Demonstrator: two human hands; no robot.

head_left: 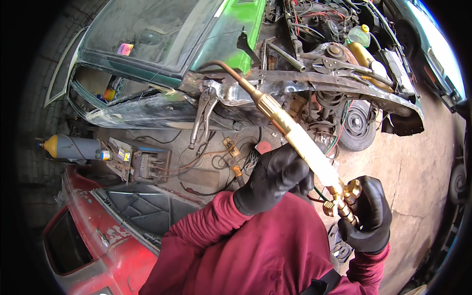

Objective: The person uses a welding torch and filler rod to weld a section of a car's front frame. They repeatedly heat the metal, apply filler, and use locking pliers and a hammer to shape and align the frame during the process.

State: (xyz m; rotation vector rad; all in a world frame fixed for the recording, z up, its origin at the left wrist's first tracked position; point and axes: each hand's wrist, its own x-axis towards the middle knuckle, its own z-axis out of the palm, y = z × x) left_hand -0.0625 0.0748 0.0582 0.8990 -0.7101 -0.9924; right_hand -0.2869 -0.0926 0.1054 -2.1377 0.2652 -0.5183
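Observation:
A brass gas torch (307, 150) with a long copper-coloured bent tip slants across the middle, its tip pointing up and left toward the car's bare metal fender edge (314, 77). My left hand (278, 174), in a black glove, is closed with curled fingers against the torch's handle; part of its grip is hidden behind the handle. At the torch's rear, my right hand (371, 214), also gloved, closes round the end by the brass valve knobs (352, 191). Green and red hoses show behind the handle. No flame is visible at the tip.
Locking pliers (203, 115) hang clamped on the fender, and more (339, 69) lie along it. A wheel (357, 125) rests on the floor. To the left are a gas cylinder (73, 147), a grey metal box (147, 162), cables and a red car body (118, 246).

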